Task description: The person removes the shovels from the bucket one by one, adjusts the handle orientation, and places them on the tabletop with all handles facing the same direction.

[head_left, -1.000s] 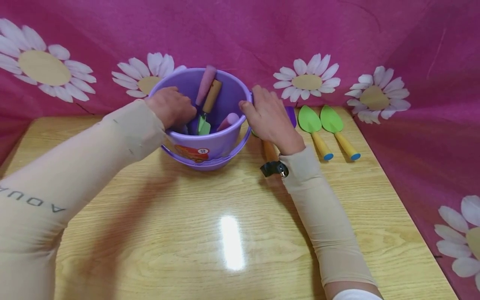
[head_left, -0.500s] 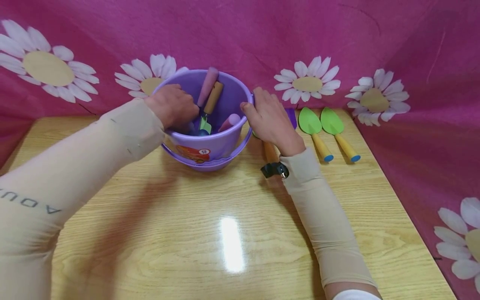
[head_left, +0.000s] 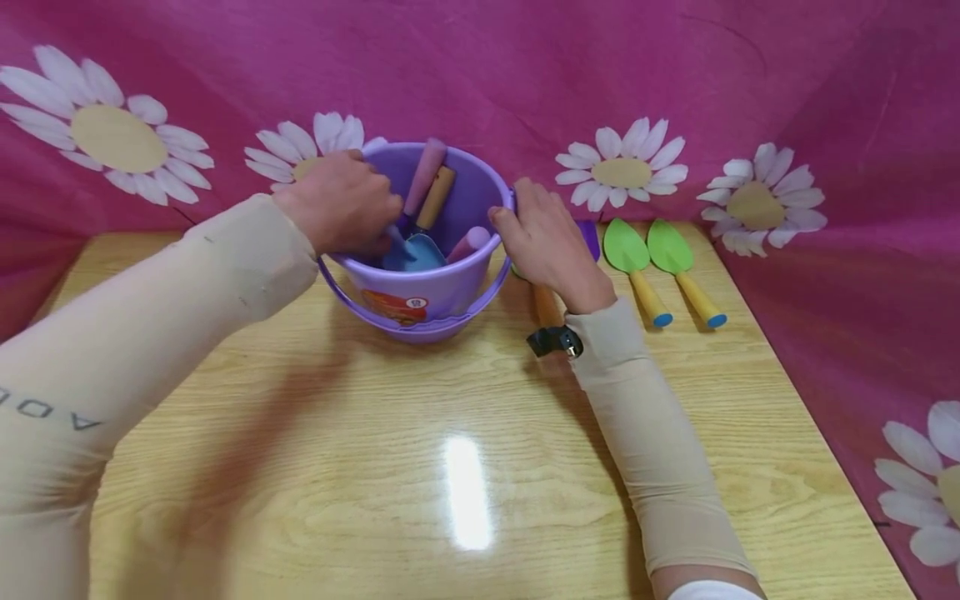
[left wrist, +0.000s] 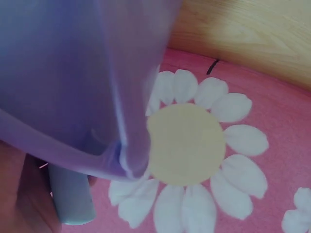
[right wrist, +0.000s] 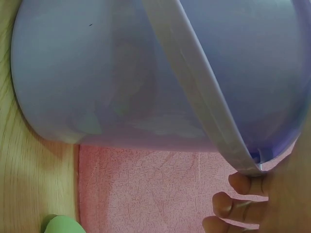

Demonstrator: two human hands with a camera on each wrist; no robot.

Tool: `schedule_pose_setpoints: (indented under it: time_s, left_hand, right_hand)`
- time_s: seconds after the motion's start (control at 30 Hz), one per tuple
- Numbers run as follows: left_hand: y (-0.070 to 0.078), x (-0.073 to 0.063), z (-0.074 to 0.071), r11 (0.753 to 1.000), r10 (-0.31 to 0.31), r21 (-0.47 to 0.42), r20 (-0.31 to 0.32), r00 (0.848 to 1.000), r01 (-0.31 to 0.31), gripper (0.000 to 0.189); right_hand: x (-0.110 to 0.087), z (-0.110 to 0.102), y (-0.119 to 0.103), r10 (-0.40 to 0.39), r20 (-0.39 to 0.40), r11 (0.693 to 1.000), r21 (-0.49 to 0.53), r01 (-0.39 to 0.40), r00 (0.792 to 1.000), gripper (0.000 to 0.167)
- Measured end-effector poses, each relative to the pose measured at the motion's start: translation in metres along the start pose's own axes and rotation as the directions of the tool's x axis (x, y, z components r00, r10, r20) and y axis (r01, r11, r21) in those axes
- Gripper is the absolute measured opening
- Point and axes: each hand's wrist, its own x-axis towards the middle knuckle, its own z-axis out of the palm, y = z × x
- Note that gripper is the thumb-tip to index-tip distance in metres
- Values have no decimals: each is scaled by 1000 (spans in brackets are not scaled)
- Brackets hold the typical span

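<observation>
A purple bucket [head_left: 453, 292] stands on the wooden table with its carrying handle hanging down in front. My left hand [head_left: 345, 204] is over its left rim and grips a blue toy shovel [head_left: 423, 252], whose blade shows inside the bucket. In the left wrist view the end of the shovel's handle [left wrist: 73, 199] sticks out past my fingers. My right hand [head_left: 551, 246] holds the bucket's right rim, with fingers [right wrist: 238, 208] outside beside the handle's joint. Inside the bucket lean a pink handle [head_left: 425, 175], a wooden handle [head_left: 437, 198] and another pink handle [head_left: 470, 243].
Two green-bladed trowels, one left [head_left: 626, 246] and one right [head_left: 671, 247], lie with yellow handles toward me. An orange handle [head_left: 547, 307] and a purple piece [head_left: 590, 237] are partly hidden by my right hand. A pink daisy cloth [head_left: 480, 75] hangs behind.
My left hand has lifted slightly and moved left; the blue shovel's blade has risen into sight in front of the wooden handle. My right hand stays on the rim.
</observation>
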Motion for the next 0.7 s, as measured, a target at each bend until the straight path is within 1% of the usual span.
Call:
schedule_pose_setpoints:
  time_s: [0.1, 0.23, 0.3, 0.47, 0.53, 0.7]
  left_hand:
    - [-1, -4, 1, 1000, -15, -5, -56, 998, 15, 28]
    - [-3, -7, 1, 999, -34, -11, -87, 996, 34, 28]
    - [-5, -8, 0, 999, -39, -11, -82, 996, 39, 28]
    - [-9, -12, -4, 999, -53, 2, -31, 998, 53, 35]
    - [-10, -13, -6, 998, -60, 6, -20, 998, 60, 37]
    - [-14, -19, -8, 997, -78, 3, -41, 996, 78, 37]
  right_hand:
    - [0, -1, 1, 4, 5, 1000, -5, -4, 1000, 44]
    - [-1, -1, 1, 5, 8, 1000, -8, -5, 1000, 45]
    - [-1, -1, 1, 7, 8, 1000, -10, -7, 1000, 46]
    - [-1, 0, 0, 2, 4, 1000, -9, -2, 1000, 46]
    - [-1, 0, 0, -1, 1, 1000, -11, 1, 1000, 45]
    - [-1, 1, 1, -7, -10, 1000, -16, 7, 1000, 44]
